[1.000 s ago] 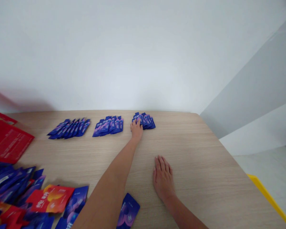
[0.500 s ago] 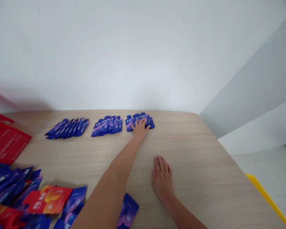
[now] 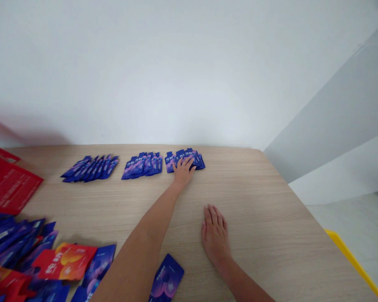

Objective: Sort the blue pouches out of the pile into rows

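My left hand (image 3: 183, 172) reaches forward, fingers spread over the front of the right-hand group of blue pouches (image 3: 199, 160), touching them. It grips nothing that I can see. My right hand (image 3: 216, 235) lies flat on the wooden table (image 3: 252, 201), fingers stretched out. Two more groups of overlapping blue pouches stretch along the back: a middle group (image 3: 142, 165) and a left group (image 3: 90, 168). One single blue pouch (image 3: 167, 277) lies beside my left forearm, partly hidden by it.
A heap of blue and red pouches (image 3: 66, 261) covers the near left. Behind it a red box (image 3: 11, 184) stands tilted. A white wall (image 3: 189, 75) borders the table's back edge. Beyond the right edge, a yellow bar (image 3: 353, 260) shows near the floor.
My left hand has drawn back slightly toward me and to the left over the right-hand group, uncovering a bit more of the pouches. My right hand stays put.
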The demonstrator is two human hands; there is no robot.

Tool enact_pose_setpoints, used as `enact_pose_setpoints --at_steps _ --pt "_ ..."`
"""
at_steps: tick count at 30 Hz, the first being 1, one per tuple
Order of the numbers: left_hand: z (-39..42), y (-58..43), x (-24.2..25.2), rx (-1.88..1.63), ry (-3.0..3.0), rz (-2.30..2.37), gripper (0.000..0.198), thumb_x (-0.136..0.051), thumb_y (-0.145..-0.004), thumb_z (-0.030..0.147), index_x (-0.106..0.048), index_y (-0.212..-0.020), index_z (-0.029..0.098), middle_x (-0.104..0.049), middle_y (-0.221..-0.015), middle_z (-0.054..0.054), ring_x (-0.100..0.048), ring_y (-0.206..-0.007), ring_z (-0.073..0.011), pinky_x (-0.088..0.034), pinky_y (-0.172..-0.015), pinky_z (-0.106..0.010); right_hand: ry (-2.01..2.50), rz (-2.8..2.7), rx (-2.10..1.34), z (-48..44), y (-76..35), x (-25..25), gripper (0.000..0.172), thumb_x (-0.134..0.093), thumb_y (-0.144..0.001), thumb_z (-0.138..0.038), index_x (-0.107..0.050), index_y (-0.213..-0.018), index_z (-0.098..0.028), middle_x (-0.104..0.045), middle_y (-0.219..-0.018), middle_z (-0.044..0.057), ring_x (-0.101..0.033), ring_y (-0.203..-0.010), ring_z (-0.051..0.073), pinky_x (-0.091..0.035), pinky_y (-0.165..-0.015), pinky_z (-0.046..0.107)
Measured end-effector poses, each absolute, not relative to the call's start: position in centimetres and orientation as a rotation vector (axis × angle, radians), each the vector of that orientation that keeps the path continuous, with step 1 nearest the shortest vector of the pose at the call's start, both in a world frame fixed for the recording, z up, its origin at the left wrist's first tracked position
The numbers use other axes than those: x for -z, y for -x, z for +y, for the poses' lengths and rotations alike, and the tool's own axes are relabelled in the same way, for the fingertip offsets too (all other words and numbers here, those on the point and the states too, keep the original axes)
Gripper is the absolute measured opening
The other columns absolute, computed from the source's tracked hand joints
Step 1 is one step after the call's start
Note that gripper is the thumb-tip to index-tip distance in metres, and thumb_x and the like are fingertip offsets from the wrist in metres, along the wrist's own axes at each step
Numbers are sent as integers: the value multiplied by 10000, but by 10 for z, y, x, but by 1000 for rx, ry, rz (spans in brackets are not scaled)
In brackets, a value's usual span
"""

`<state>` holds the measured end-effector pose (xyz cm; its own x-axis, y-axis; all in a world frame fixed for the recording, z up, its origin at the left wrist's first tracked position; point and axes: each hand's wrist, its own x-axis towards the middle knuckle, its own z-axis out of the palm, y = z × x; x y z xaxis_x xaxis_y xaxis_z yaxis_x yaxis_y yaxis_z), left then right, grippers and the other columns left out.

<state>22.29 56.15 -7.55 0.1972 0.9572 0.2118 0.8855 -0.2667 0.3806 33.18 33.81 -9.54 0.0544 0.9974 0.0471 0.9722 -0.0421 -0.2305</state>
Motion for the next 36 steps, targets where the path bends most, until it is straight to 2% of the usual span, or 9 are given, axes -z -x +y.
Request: enact_pose_setpoints --at_steps 5,12,14,18,20,31,36 --pt "559 -232 74 -617 -2337 1710 438 -365 -933 430 -448 -1355 346 -462 -1431 8 -300 -1365 -254 -158 -1111 -594 2114 -2032 -166 338 -332 96 510 -301 -908 -232 -434 -1385 -111 -415 -1454 115 -329 -1356 251 -222 -1104 431" --pt "554 -231 77 -728 -2399 1730 460 -364 -929 404 -423 -1376 309 -417 -1463 -26 -309 -1371 -231 -149 -1136 -530 2124 -2038 -155 339 -332 96 511 -307 -907 -235 -432 -1385 -107 -414 -1456 108 -330 -1354 251 -226 -1101 426" --pt "555 -223 81 -769 -2316 1874 523 -400 -912 365 -363 -1417 235 -365 -1492 -80 -294 -1380 -245 -168 -1138 -500 2126 -2036 -160 339 -332 96 509 -309 -905 -233 -436 -1382 -109 -411 -1458 109 -330 -1355 250 -224 -1102 429" --pt "560 -201 89 -666 -2034 2150 689 -494 -834 271 -265 -1430 11 -299 -1483 -251 -279 -1378 -333 -240 -1112 -476 2126 -2030 -167 339 -333 97 503 -310 -910 -244 -444 -1377 -114 -413 -1456 114 -328 -1356 250 -219 -1105 433" --pt "562 -193 91 -608 -2000 2170 698 -490 -827 265 -259 -1416 -30 -300 -1466 -289 -284 -1372 -356 -259 -1101 -479 2128 -2030 -165 338 -332 97 504 -307 -912 -248 -442 -1378 -114 -416 -1454 112 -329 -1355 249 -217 -1106 431" --pt "568 -181 85 -403 -2136 2161 593 -397 -869 222 -298 -1393 -36 -400 -1411 -279 -384 -1322 -323 -331 -1062 -427 2131 -2035 -168 338 -332 94 505 -299 -916 -242 -435 -1382 -107 -415 -1454 112 -322 -1357 249 -211 -1106 425" --pt "566 -178 80 -276 -2214 2068 510 -369 -885 224 -416 -1373 85 -401 -1438 -218 -315 -1364 -327 -317 -1058 -473 2129 -2026 -184 338 -331 94 502 -298 -918 -244 -435 -1381 -109 -412 -1455 118 -316 -1360 248 -218 -1104 434"
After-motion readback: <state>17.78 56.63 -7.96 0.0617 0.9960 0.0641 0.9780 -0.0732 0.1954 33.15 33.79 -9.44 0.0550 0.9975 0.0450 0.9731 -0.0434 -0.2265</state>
